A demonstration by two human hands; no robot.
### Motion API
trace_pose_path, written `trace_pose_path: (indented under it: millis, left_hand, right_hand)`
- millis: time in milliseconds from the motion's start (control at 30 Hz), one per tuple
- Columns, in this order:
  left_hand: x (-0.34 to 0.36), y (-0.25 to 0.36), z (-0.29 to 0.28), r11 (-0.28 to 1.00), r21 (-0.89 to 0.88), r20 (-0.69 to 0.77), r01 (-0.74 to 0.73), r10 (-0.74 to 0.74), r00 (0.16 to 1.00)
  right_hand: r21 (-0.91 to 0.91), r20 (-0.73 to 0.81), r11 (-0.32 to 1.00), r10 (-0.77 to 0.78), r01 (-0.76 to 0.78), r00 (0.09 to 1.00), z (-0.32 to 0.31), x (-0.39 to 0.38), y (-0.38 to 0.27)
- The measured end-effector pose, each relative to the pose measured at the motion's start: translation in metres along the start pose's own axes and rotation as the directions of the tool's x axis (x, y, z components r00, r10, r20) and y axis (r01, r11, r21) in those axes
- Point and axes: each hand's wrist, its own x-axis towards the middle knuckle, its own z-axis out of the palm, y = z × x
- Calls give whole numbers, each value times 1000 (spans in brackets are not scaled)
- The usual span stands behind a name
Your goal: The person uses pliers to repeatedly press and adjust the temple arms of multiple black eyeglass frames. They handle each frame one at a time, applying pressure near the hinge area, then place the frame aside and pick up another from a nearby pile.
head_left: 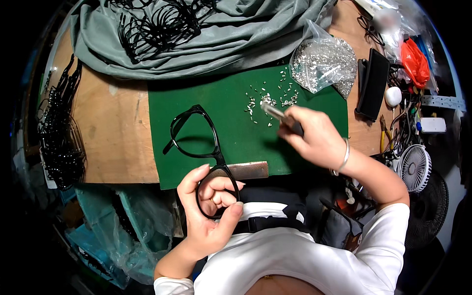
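Green mat [241,140]: bare centre | glasses frame [220,159] overlapping near edge [168,186]

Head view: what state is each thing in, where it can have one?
Black glossy glasses frame, held by one rim in the left hand
Slim metal tool, held in the right hand, blurred
Small silver pieces, loose and scattered
Clear plastic bag of silver pieces, bulging, closure unclear
Green rectangular mat, spread flat
Grey fabric sheet, rumpled
Red plastic bag, crumpled
Small white fan, running or not unclear
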Motion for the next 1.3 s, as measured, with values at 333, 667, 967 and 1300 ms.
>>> trace_pose_path:
  millis: [333, 667, 967, 1300]
  left_hand:
    - [5, 21, 3, 874, -348, 144, 340, -308, 940]
    - [1, -1, 20, 928, -150, -28, 340, -348, 937]
    - [8, -17, 39, 1000, 4, -84, 28, -27, 996]
    - [9, 7, 21, 908, -279, 70, 314, -307, 949]
  right_hand:
    - [-288, -55, 957, -25, 8, 998, 23, 31, 15]
    - [376, -31, 927, 19, -6, 999, 16, -10, -43]
    - [832, -85, 554, 174, -26, 981, 48, -11, -56]
    - [861, 497, 19, 178, -508, 850, 23, -6, -61]
